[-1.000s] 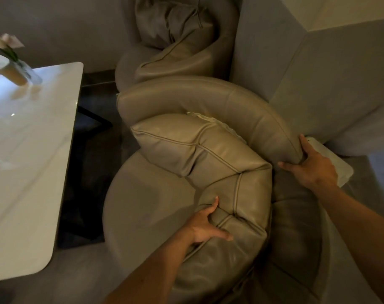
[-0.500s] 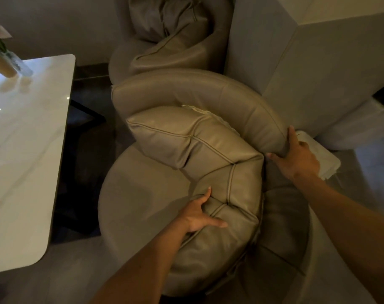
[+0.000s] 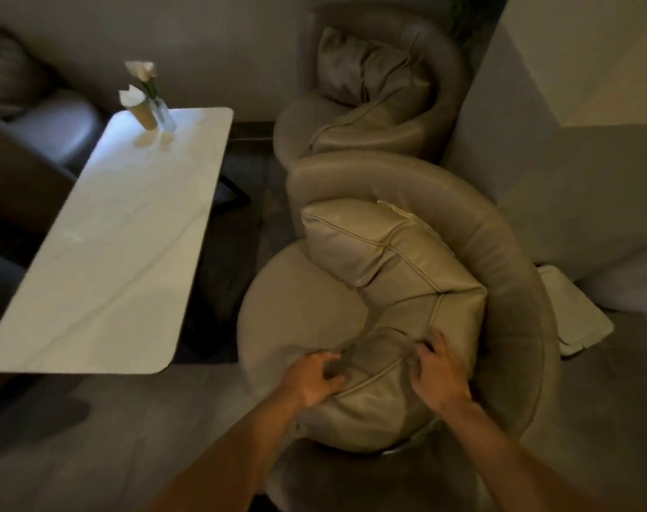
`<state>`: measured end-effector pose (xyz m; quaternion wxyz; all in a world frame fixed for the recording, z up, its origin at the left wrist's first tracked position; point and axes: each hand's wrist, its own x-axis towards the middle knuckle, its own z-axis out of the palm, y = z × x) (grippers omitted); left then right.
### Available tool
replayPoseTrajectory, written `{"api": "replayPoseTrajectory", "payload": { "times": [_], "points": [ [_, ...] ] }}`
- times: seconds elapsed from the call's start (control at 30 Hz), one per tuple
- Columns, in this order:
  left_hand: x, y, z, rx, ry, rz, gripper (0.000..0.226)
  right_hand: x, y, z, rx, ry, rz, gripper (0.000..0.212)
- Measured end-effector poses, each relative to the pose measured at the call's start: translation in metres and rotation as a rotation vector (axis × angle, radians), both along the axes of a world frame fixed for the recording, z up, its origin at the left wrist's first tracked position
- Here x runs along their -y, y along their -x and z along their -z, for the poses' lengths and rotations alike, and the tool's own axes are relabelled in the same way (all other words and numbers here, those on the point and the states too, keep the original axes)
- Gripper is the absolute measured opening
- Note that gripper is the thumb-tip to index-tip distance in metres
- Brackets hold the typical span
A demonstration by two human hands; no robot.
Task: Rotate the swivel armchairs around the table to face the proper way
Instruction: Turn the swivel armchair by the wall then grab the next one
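Note:
A beige leather swivel armchair (image 3: 506, 275) fills the middle of the view, its curved back toward the right and its round seat (image 3: 299, 312) toward the white table (image 3: 122, 253). A padded back cushion (image 3: 392, 267) lies along the inside of the back. My left hand (image 3: 312, 378) presses on the cushion's near end with curled fingers. My right hand (image 3: 438, 376) rests on the same cushion end, just to the right, fingers bent into the leather. A second beige armchair (image 3: 436, 86) stands behind, touching the first.
A small vase with a white flower (image 3: 155, 101) and a brown cup (image 3: 141, 112) stand at the table's far end. A grey wall block (image 3: 573, 179) stands close on the right. A white pad (image 3: 569, 308) lies on the floor beside the chair. Another seat (image 3: 48, 127) is at far left.
My right hand has left the chair's outer back and come onto the cushion next to my left hand. The view has pulled back and swung, so more of the table shows.

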<state>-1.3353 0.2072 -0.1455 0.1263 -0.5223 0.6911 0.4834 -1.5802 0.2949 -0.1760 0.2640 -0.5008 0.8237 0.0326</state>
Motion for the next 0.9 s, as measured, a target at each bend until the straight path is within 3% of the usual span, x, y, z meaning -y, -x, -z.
{"api": "replayPoseTrajectory", "payload": {
  "times": [0.1, 0.2, 0.3, 0.63, 0.9],
  "points": [
    [0.001, -0.07, -0.038, -0.003, 0.093, -0.093, 0.042, 0.004, -0.057, -0.022, 0.182, -0.1, -0.051, 0.038],
    [-0.002, -0.154, -0.077, -0.052, 0.14, -0.276, 0.027, 0.015, -0.116, -0.049, 0.3, -0.051, -0.081, 0.019],
    [-0.008, -0.247, -0.111, -0.128, 0.163, -0.418, 0.013, 0.031, -0.193, -0.084, 0.343, 0.056, -0.166, 0.015],
    [-0.026, -0.537, -0.204, -0.352, 0.215, -0.671, 0.021, 0.076, -0.497, -0.201, 0.547, 0.219, -0.349, 0.01],
    [-0.004, -0.683, -0.217, -0.453, 0.311, -0.826, 0.014, 0.135, -0.658, -0.224, 0.589, 0.155, -0.495, 0.017]
  ]
}}
